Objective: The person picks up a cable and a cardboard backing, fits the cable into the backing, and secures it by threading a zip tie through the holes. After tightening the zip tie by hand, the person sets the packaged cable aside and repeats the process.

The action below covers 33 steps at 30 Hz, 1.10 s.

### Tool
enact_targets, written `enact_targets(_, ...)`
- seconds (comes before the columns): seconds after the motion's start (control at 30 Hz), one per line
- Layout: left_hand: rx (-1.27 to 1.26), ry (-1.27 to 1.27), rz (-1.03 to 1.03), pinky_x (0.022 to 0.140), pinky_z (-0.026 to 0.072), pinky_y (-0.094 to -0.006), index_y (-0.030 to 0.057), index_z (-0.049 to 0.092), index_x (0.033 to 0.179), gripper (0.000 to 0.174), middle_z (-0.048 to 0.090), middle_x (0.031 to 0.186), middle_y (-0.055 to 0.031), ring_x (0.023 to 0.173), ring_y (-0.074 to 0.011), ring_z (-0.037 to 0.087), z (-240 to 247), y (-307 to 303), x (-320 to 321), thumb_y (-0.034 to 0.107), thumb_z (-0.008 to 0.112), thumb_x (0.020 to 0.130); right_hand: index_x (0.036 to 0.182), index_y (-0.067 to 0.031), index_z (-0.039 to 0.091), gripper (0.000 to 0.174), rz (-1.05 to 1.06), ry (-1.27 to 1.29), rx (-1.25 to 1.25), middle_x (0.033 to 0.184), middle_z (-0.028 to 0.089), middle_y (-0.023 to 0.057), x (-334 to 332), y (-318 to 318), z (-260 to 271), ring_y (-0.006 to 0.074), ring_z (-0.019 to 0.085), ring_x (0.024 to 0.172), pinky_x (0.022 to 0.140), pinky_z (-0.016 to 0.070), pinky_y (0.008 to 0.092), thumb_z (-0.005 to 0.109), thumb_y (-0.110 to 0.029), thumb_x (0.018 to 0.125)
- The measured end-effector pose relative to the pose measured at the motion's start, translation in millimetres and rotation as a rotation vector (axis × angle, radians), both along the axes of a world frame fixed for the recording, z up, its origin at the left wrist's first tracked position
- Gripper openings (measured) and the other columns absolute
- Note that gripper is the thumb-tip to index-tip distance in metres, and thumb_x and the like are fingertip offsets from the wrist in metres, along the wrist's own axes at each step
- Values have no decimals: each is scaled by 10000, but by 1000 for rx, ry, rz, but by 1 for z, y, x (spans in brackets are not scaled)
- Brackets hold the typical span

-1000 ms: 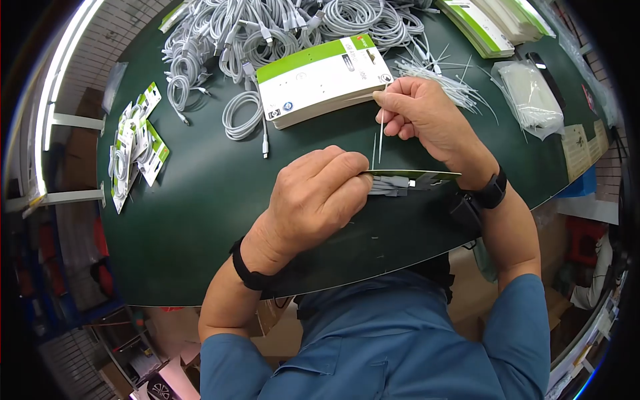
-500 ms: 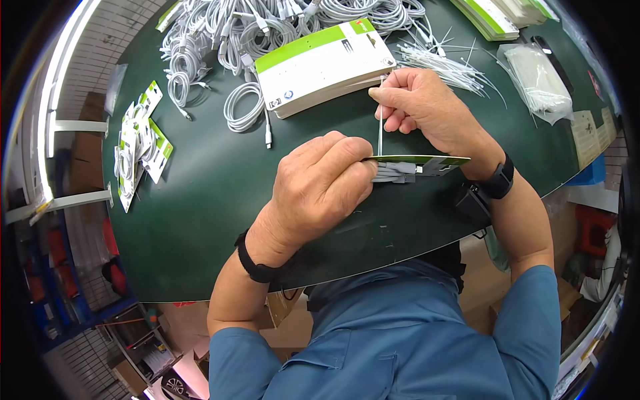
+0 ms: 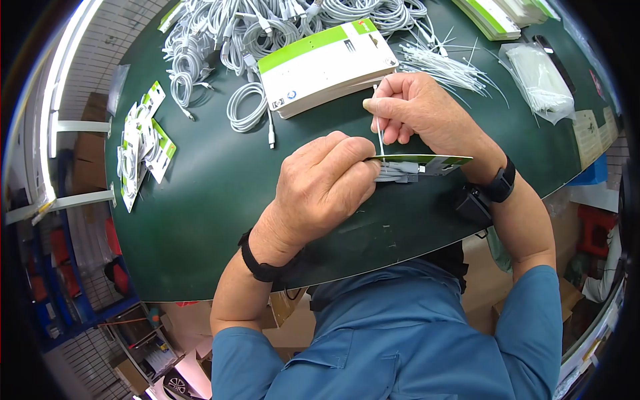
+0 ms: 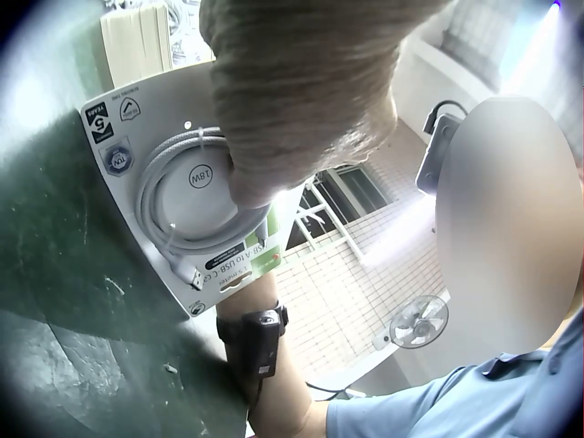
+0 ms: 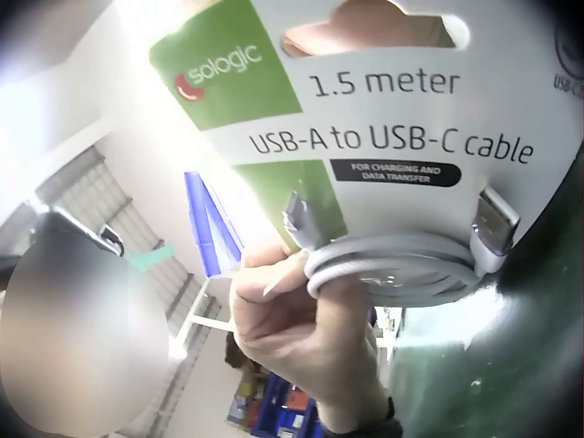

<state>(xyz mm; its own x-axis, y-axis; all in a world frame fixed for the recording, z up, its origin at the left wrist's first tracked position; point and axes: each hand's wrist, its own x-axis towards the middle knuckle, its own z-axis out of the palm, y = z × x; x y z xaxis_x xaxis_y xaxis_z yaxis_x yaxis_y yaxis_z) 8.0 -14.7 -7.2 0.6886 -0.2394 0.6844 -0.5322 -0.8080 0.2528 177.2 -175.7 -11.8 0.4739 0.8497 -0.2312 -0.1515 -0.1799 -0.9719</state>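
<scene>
In the head view my left hand (image 3: 327, 177) grips the end of a printed cable card (image 3: 450, 162), held on edge above the table. A grey coiled USB cable (image 3: 399, 171) lies against the card's near face. The right wrist view shows the card's front (image 5: 383, 109), with the left thumb pressing on the cable coil (image 5: 401, 251). My right hand (image 3: 417, 110) pinches a thin white cable tie (image 3: 381, 139) between thumb and forefinger. The tie runs down to the card's upper edge, behind which its lower end is hidden.
A stack of blank cards (image 3: 327, 67) lies just beyond the hands, with a heap of grey cables (image 3: 250, 27) behind it. Loose ties (image 3: 447, 70) and a bag of ties (image 3: 537, 80) are at right. Finished-looking carded cables (image 3: 140, 143) lie at left.
The tie's lower end, earlier just above the card beside a second thin strand, now meets the card's edge. The right thumb has shifted slightly left. The left hand keeps its grip.
</scene>
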Motion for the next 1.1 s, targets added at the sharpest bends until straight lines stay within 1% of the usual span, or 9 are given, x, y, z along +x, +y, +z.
enact_targets(0.13, 20, 24, 9, 598, 556, -349, 30, 654, 865, 296, 708, 927, -90, 705, -250, 684, 6, 0, -1, -42, 830, 638, 921, -31, 728, 187, 338, 187, 97, 796, 713, 3, 8, -3, 1, 47, 645, 684, 618, 497, 198, 766, -207, 973)
enact_targets(0.17, 31, 22, 11, 595, 558, -358, 31, 660, 865, 281, 708, 926, -97, 698, -253, 684, 6, 1, -2, -41, 824, 649, 910, -28, 723, 169, 362, 196, 114, 770, 676, -23, 7, -4, 2, 34, 592, 692, 633, 469, 215, 778, -183, 947)
enact_targets(0.23, -9, -14, 28, 603, 564, -364, 35, 654, 852, 229, 709, 952, -105, 710, -252, 686, 1, 0, -4, -12, 807, 688, 915, -30, 709, 167, 409, 34, 70, 788, 674, -21, 15, -8, 5, 47, 595, 706, 642, 482, 251, 799, -170, 926)
enact_targets(0.37, 46, -89, 74, 650, 576, -369, 44, 613, 807, 134, 703, 1058, -118, 777, -228, 699, -8, -9, -2, 90, 737, 787, 960, -22, 660, 118, 268, 158, 69, 791, 674, 16, 17, -10, -7, 80, 633, 634, 577, 514, 242, 756, -79, 921)
enact_targets(0.47, 87, -141, 99, 625, 498, -329, 62, 562, 721, 141, 642, 1000, -83, 690, -180, 593, 4, -9, 1, 89, 699, 705, 963, -7, 676, 19, 167, 255, 0, 787, 710, 55, 14, 0, 7, 86, 669, 609, 543, 534, 213, 686, -23, 967)
enact_targets(0.73, 101, -87, 70, 607, 511, -355, 56, 530, 699, 170, 666, 1003, -120, 699, -204, 614, 6, -8, -3, 92, 697, 693, 942, 5, 694, 138, 329, 193, 21, 802, 708, 26, 13, 3, 13, 64, 652, 689, 628, 526, 225, 818, -53, 925)
enact_targets(0.87, 67, -51, 52, 660, 583, -360, 45, 570, 771, 144, 735, 1125, -132, 794, -229, 722, 12, -6, -4, 72, 711, 751, 1055, 3, 707, 160, 388, 93, 27, 877, 704, -7, 15, 5, 9, 41, 627, 744, 648, 505, 214, 788, -97, 961)
enact_targets(0.97, 37, -26, 42, 628, 592, -370, 53, 604, 810, 181, 733, 1036, -82, 758, -233, 716, 4, -4, -1, 39, 765, 729, 1120, 7, 719, 166, 442, 119, 62, 917, 716, -13, 18, 5, 5, 33, 628, 773, 671, 510, 208, 751, -101, 998)
enact_targets(1.1, -26, 40, 48, 659, 614, -360, 54, 663, 868, 276, 743, 987, -65, 803, -247, 749, 10, -6, 0, -24, 812, 649, 1121, 13, 688, 180, 408, 153, 39, 946, 749, 19, 10, 5, 14, 52, 697, 818, 702, 548, 207, 746, -119, 1014)
